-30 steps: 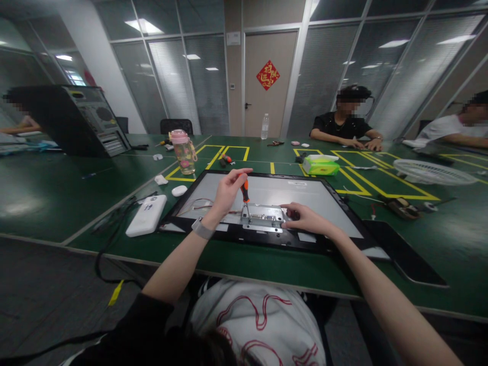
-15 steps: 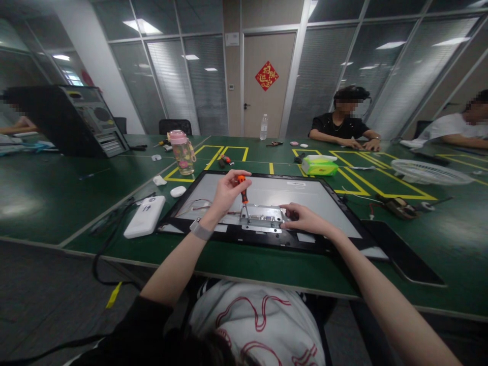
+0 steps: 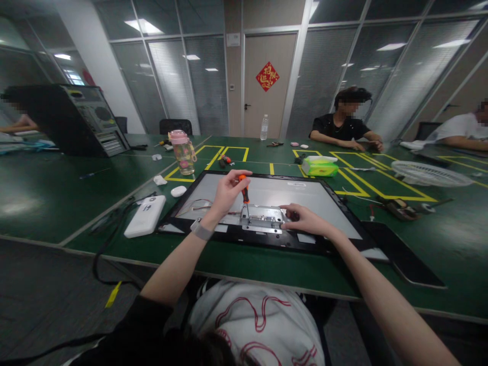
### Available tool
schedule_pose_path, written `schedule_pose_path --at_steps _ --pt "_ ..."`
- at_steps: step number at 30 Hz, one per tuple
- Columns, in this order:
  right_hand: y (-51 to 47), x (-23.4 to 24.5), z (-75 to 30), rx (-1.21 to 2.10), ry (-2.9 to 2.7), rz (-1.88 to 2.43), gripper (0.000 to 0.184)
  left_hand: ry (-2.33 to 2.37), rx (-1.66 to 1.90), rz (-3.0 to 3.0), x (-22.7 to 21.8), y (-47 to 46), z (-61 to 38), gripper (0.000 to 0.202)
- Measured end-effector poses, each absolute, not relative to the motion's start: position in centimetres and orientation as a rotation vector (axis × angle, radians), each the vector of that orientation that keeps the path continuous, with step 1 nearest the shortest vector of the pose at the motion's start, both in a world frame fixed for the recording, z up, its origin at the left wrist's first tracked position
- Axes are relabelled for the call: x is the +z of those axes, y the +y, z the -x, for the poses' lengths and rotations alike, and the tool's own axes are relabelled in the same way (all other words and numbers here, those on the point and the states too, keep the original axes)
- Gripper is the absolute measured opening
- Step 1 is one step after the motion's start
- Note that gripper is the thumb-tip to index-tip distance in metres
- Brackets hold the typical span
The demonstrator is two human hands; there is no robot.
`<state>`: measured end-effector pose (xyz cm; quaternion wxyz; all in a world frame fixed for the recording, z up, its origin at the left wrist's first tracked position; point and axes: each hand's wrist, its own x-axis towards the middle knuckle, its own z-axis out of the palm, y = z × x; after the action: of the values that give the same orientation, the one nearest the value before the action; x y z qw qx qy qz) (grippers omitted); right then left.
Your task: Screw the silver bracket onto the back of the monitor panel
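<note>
Shiny bare-metal bracket [image 3: 263,219], glossy orange plastic screwdriver handle [image 3: 244,190], smooth matt grey monitor back panel [image 3: 305,195], matt green tabletop [image 3: 57,198]

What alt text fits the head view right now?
The left hand holds an orange-and-black screwdriver upright, tip on a metal bracket on a face-down monitor; the right hand rests at the bracket's right end. The monitor lies on a green table, with a white box to its left.

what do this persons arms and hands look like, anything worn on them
Both hands are bare: no gloves on the left hand or the right hand, and whether there are rings is too small to tell. A light grey band circles the left wrist. A black sleeve covers the left arm above the elbow; the right arm shows no sleeve.
</note>
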<state>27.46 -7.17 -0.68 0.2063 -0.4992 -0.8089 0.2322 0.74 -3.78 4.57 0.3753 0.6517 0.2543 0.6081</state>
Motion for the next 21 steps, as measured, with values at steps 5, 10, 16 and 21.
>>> schedule_pose_path --at_steps 5,10,16,21 --pt "-7.28 -0.45 -27.32 0.654 -2.258 1.383 0.062 0.558 1.554 -1.569 4.63 -3.74 -0.81 0.024" --pt "-7.43 -0.26 -27.25 0.664 -2.251 1.392 0.062 0.564 1.545 -1.559 4.84 -3.91 -0.77 0.025" --pt "-7.36 -0.42 -27.35 0.664 -2.24 1.389 0.063 0.622 1.571 -1.679 4.81 -4.03 -0.7 0.021" --pt "-7.3 -0.46 -27.37 0.672 -2.241 1.402 0.065 0.498 1.462 -1.547 4.78 -3.79 -0.8 0.031"
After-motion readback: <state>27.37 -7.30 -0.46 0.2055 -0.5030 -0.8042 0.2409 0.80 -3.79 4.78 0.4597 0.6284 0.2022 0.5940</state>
